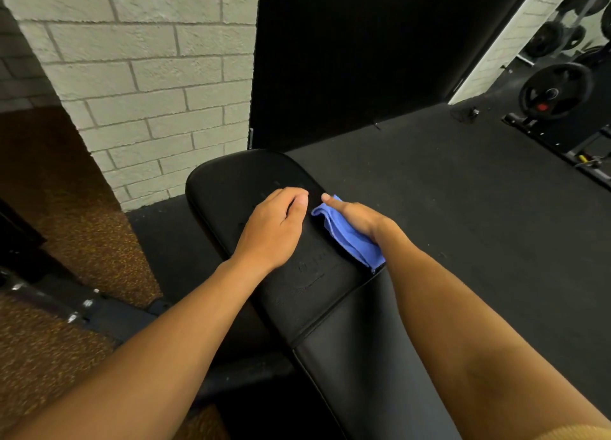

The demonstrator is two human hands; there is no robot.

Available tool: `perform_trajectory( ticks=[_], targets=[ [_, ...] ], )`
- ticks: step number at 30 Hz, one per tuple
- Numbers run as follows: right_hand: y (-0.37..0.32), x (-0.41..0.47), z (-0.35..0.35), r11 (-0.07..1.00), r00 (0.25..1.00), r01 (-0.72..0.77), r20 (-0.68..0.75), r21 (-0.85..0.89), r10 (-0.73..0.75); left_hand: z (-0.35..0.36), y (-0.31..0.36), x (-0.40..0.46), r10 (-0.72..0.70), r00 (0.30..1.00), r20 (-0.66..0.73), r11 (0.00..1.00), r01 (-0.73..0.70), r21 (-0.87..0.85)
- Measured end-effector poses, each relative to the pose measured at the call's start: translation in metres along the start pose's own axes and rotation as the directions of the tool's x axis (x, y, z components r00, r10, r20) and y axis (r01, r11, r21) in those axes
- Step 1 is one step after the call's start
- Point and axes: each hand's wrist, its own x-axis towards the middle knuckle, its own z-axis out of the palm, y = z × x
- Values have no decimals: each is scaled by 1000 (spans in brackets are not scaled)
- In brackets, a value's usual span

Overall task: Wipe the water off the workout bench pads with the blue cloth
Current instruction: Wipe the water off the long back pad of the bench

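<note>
A black workout bench runs from the lower middle up to the centre, with a far pad [238, 188] and a near pad [360, 357] split by a seam. A folded blue cloth [347, 234] lies on the right edge of the far pad. My right hand [358, 216] presses down on the cloth with the fingers flat over it. My left hand [274, 224] hovers just left of the cloth over the far pad, fingers loosely curled, holding nothing. A few faint water marks show on the far pad.
A white brick wall [142, 75] stands behind the bench on the left. A dark panel [363, 49] rises behind it. Black rubber flooring [463, 191] spreads to the right. Weight plates on a rack [555, 90] sit at the far right. Brown speckled floor [66, 208] lies left.
</note>
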Motion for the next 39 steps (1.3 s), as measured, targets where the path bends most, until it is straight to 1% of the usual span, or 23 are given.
perform_trajectory(
  ticks=[4,6,9,13,15,17,20,23,27,30,34,36,39],
  targets=[
    [23,-17,-8,997,1000,-14,-6,-79,13,7,7,-3,1,1000,28,1000,-1,-1],
    [36,-23,-11,997,999,-29,-21,-74,28,12,9,-3,16,999,40,1000,-16,-5],
    [49,-28,-12,999,998,-10,-60,-31,8,15,6,0,23,999,49,1000,-23,-9],
    [34,-9,-5,999,989,18,-146,-51,-25,12,-5,2,49,996,76,999,-49,-2],
    [16,3,1,996,980,24,-195,-86,-40,10,-11,-2,75,994,82,997,-77,25],
    [-3,16,7,994,975,45,-213,-97,-65,8,-16,-9,104,990,93,992,-110,65],
    [-19,27,11,993,975,36,-217,-109,-59,7,-19,-18,152,980,127,979,-167,119],
    [-15,20,11,991,976,28,-210,-128,-55,6,-16,-19,152,980,131,978,-168,123],
    [6,4,8,983,973,28,-221,-183,-69,7,-17,-20,139,982,126,980,-155,124],
    [30,-7,-1,981,976,-9,-213,-191,-32,8,-19,-18,133,985,112,984,-144,102],
    [54,-25,-9,988,978,-53,-210,-147,21,9,-21,-16,124,986,116,989,-133,73],
    [46,-18,-8,992,976,-35,-218,-123,7,8,-23,-16,123,986,114,990,-130,52],
    [12,1,-1,996,968,13,-247,-83,-33,7,-24,-17,126,987,98,992,-128,17]
  ],
)
